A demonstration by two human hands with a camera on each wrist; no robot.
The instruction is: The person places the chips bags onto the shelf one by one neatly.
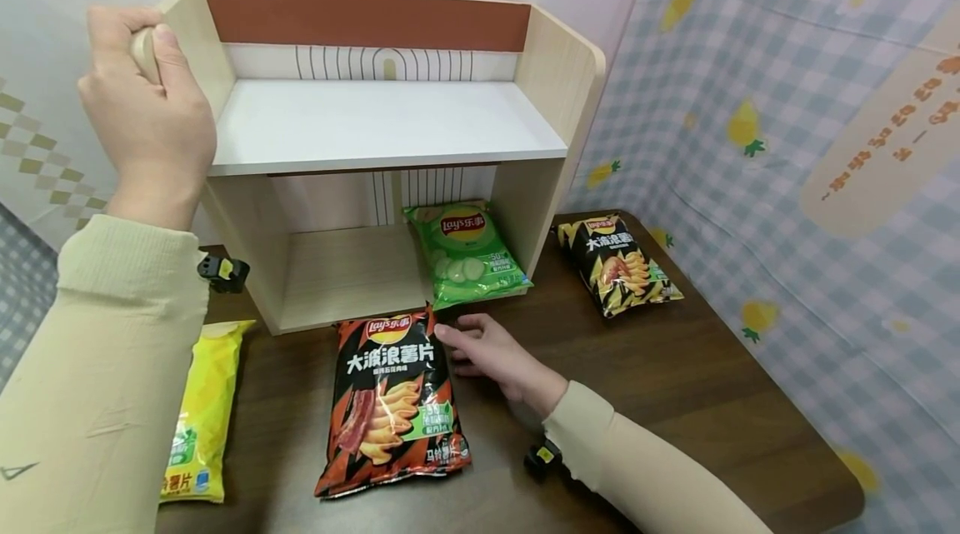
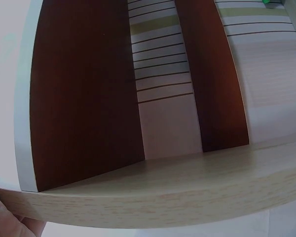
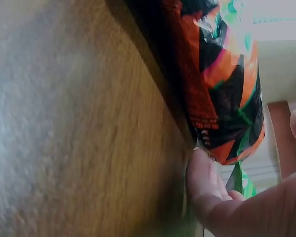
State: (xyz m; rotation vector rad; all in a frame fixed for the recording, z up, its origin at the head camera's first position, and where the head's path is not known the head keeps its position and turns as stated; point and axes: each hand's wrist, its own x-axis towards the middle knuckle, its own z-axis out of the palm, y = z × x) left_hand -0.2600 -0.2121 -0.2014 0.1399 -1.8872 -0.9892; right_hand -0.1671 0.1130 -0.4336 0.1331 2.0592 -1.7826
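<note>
My left hand (image 1: 150, 101) grips the top front of the left side panel of a small wooden shelf (image 1: 386, 122); in the left wrist view the panel's pale edge (image 2: 153, 202) crosses low, with a few fingers beside it. A red and black bag of potato chips (image 1: 397, 401) lies face up on the table before the shelf. My right hand (image 1: 495, 355) is at its upper right edge, thumb above and fingers low by the tabletop. In the right wrist view the fingertips meet the bag's end (image 3: 227, 113), with the thumb apart from it.
A green chip bag (image 1: 468, 255) leans in the right part of the lower compartment. Right of the shelf lies a black and yellow chip bag (image 1: 618, 263). A yellow chip bag (image 1: 206, 409) is partly hidden by my left sleeve. Checked cloth (image 1: 750, 226) hangs along the table's right side.
</note>
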